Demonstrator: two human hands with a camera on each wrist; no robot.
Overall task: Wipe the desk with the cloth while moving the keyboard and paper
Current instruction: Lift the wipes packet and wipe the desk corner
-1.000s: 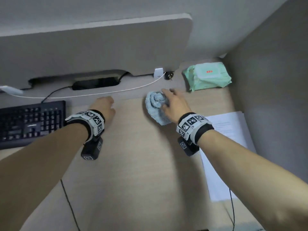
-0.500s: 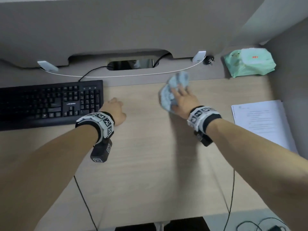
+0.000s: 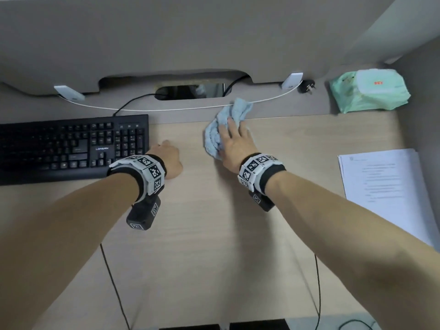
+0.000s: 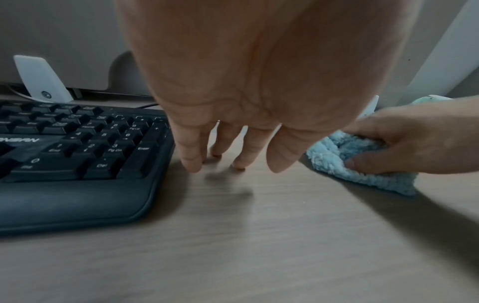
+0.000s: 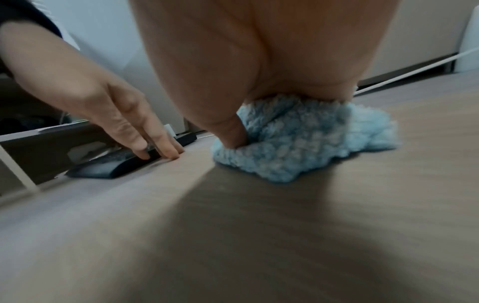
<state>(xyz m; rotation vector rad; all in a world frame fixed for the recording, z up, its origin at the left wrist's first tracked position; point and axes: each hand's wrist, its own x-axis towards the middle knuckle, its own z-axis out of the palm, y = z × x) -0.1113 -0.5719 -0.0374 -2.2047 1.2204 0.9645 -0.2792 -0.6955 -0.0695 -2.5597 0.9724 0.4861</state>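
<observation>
The desk (image 3: 214,234) is hard and flat, with bare wood between the keyboard (image 3: 71,148) at its left and the paper (image 3: 385,186) at its right edge. The keyboard looks rigid and fairly light; I judge it would slide best if pushed or gripped at its right end or front lip. The paper is a thin, limp stack — likely to fan or crease unless slid flat under a palm or lifted by a whole edge.

The cloth (image 3: 223,129), a soft, fluffy, bunched blue thing, sits at the back of the desk near the grey strip and will squash and drag easily under pressure.

The right hand (image 3: 235,144) lies on it with fingers spread nearly flat, thumb dug into its side — pressing rather than clenching. The left hand (image 3: 170,160) holds nothing: its fingers hang relaxed, tips touching the desk just beside the keyboard's right end.
</observation>
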